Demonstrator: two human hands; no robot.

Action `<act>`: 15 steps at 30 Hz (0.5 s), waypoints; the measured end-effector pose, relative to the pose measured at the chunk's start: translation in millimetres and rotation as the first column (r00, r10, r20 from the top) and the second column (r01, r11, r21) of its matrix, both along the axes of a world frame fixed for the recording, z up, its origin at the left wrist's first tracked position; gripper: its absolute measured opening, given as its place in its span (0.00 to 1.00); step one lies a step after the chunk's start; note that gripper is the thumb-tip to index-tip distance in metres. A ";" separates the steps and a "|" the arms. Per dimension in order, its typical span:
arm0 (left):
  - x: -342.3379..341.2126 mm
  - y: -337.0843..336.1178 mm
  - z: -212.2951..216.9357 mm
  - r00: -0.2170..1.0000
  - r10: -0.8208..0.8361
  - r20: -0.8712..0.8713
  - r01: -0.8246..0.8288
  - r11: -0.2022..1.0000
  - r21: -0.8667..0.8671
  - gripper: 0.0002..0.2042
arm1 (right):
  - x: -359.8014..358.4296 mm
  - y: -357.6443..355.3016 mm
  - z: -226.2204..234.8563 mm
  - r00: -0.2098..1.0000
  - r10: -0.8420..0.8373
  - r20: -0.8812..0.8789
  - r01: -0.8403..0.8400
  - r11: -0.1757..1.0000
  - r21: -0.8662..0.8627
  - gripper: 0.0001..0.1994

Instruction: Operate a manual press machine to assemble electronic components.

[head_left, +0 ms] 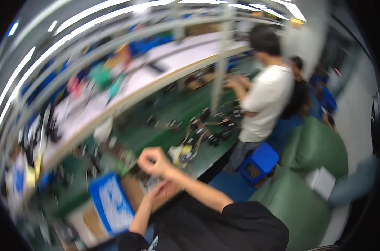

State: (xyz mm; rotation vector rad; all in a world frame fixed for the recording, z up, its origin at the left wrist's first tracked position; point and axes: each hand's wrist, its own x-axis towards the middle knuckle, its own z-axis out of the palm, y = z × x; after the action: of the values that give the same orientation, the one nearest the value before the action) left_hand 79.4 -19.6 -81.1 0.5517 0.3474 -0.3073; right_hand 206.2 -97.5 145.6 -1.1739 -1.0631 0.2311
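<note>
A blurred pale item (148,183) sits just beside my left hand (161,190), near the tabletop (156,140) edge; my right hand (155,162) curls above. Whether either hand grips anything, I can't tell. A careless left forearm swing could jostle the blue tray (101,181).

the blue tray (101,183) and blue stool (265,156) look like smooth plastic, the black shirt (240,224) matt cloth.
</note>
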 end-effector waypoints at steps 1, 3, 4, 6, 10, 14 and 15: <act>-10.4 12.7 -3.4 0.996 -0.016 0.085 0.019 0.999 -0.027 0.17 | 1.8 10.4 3.0 1.000 -0.016 -0.027 0.017 0.999 0.030 0.08; -42.3 33.8 -10.4 0.998 0.004 0.069 -0.023 0.960 0.278 0.16 | -3.5 32.8 14.0 0.990 -0.129 -0.056 0.133 0.988 0.077 0.12; -49.4 41.4 20.2 1.000 -0.023 -0.019 0.029 0.870 0.493 0.16 | -1.1 36.8 18.0 0.962 -0.270 -0.033 0.272 0.960 0.065 0.11; -80.5 62.4 3.1 0.997 0.077 -0.004 -0.059 0.786 0.616 0.17 | 18.3 60.4 -19.5 0.956 -0.273 -0.108 0.278 0.960 0.031 0.08; -135.3 113.8 -59.7 0.963 0.236 0.130 -0.252 0.621 0.742 0.19 | 7.0 45.7 -19.5 0.993 0.086 -0.082 -0.075 0.989 0.129 0.11; -118.5 191.2 -97.9 0.847 0.382 0.370 -0.451 0.148 0.880 0.13 | 1.8 26.6 -34.0 0.959 0.283 0.031 -0.276 0.899 0.341 0.11; -105.5 215.6 -108.9 0.834 0.366 0.413 -0.476 0.101 0.873 0.11 | 3.3 24.9 -32.5 0.955 0.280 0.093 -0.295 0.894 0.338 0.12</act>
State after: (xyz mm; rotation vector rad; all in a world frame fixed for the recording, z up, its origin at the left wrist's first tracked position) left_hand -26.2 196.0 -189.9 1.6987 0.5882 0.6321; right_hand 209.5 -72.5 113.1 -0.7013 -1.2576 0.2367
